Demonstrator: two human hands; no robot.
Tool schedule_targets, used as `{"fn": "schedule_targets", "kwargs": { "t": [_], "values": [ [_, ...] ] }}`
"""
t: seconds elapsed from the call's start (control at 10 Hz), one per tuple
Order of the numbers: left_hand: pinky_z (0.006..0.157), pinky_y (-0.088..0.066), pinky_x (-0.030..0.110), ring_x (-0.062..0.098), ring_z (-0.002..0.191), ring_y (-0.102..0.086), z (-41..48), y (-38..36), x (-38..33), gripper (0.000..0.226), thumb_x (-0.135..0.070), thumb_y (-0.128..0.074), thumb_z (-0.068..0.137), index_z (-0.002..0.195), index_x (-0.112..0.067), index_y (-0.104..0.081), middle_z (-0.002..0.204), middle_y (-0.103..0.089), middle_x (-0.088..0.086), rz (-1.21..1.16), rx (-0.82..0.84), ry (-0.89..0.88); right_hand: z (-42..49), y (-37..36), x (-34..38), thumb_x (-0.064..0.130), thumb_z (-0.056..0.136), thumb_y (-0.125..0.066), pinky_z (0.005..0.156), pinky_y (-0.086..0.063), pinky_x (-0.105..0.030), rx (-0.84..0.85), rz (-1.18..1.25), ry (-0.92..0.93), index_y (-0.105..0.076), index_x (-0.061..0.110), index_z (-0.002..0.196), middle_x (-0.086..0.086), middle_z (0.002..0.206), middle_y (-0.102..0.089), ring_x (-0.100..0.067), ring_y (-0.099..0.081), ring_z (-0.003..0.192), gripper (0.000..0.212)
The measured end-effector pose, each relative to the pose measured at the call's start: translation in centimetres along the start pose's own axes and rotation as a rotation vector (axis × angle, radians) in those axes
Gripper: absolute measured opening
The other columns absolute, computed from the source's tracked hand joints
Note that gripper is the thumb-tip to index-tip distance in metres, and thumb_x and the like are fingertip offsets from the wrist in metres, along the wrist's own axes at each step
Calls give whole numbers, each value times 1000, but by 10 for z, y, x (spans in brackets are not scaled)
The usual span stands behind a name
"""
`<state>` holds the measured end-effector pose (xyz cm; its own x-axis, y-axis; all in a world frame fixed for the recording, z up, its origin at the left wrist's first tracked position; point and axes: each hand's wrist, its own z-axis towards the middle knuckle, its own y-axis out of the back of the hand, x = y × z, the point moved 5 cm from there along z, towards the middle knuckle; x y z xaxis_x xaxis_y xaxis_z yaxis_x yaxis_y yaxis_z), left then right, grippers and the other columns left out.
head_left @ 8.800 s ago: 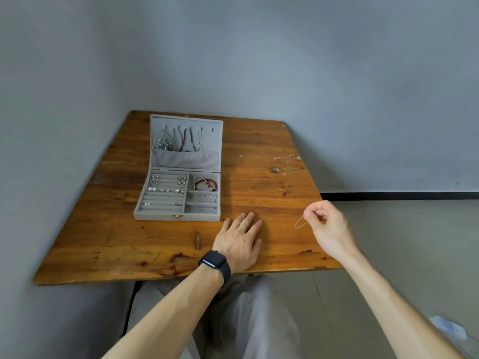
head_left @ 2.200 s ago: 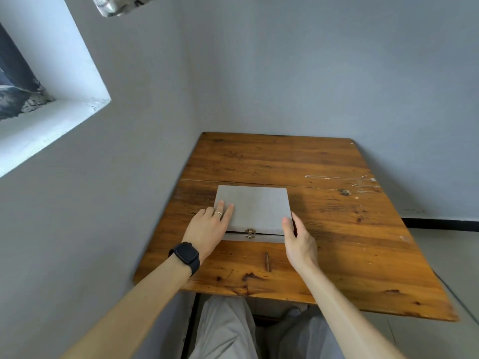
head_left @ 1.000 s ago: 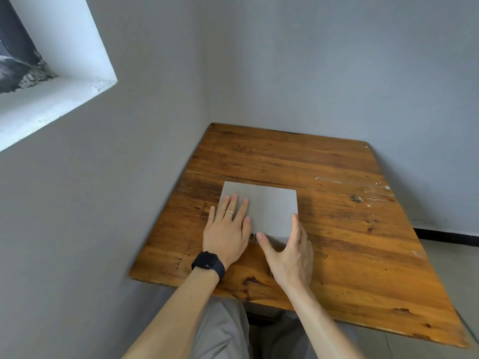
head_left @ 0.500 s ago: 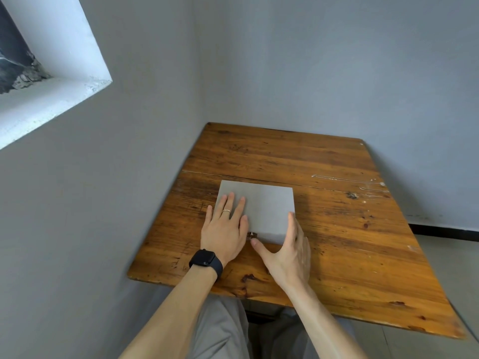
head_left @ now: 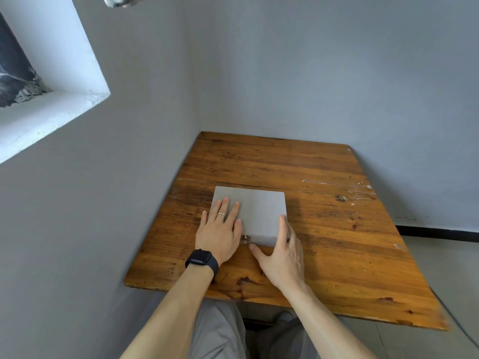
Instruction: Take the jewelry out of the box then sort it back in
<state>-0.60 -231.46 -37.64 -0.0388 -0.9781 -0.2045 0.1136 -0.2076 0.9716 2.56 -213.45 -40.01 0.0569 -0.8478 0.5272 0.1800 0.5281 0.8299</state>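
Note:
The grey jewelry box [head_left: 259, 211] lies closed on the wooden table [head_left: 337, 255], near its left side. A small brass clasp [head_left: 245, 238] shows on the box's front edge. My left hand [head_left: 220, 234], with a ring and a black watch, rests flat on the lid's left part, fingers spread. My right hand [head_left: 282, 252] sits at the box's front right corner, fingers along the right side and thumb on the table just below the clasp. A thin silver chain [head_left: 337, 183] lies stretched on the table at the far right. The box's contents are hidden.
Grey walls close the table in at the back and left. A white window ledge [head_left: 51, 110] juts out high on the left. Small pale bits [head_left: 368, 187] lie near the chain. My lap in grey trousers [head_left: 220, 330] is under the front edge.
The box, open with jewelry several seconds ago, now lies closed. Over the last second both hands have stayed on the box; my right thumb sits nearer the clasp. The view shifted slightly.

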Motion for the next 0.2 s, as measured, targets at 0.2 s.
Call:
{"fn": "schedule_targets", "kwargs": {
  "t": [0.2],
  "values": [
    [123, 1, 45, 13, 153, 9, -1, 4, -4, 54, -46, -11, 106, 159, -36, -3, 168, 3, -5, -55, 77, -22, 27, 75, 4, 66, 90, -55, 114, -36, -36, 579, 45, -13, -26, 32, 157, 6, 160, -35, -16, -40, 142, 80]
  ]
}}
